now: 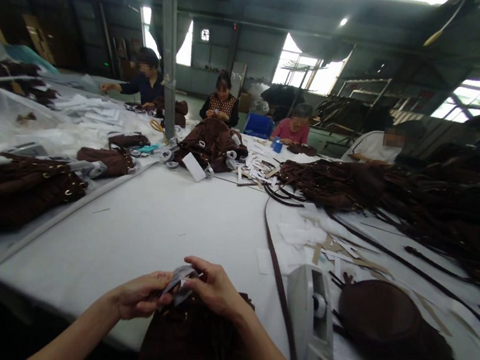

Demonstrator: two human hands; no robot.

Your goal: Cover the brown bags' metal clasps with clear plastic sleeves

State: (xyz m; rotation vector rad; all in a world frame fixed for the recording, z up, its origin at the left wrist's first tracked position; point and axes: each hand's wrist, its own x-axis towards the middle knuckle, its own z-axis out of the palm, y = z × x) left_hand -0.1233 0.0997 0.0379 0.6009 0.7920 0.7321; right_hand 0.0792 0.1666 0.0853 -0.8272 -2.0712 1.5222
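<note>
Near the table's front edge, my left hand (144, 294) is closed on a grey strip (179, 286), which looks crumpled or looped. My right hand (214, 288) meets it from the other side, its fingers bent round the strip's upper right part. Just below both hands lies a dark brown bag (198, 347) with gold-coloured eyelets; its lower part runs out of the frame. To the right stands a grey tape dispenser (312, 315), and a long brown strap (276, 256) runs along its left side.
Brown bags are piled on the left (15, 187), at the back centre (212, 143) and on the right (384, 325) of the white table (125, 235). Paper scraps (346, 251) lie right of centre. Several people sit at the far side, near a metal post (169, 45).
</note>
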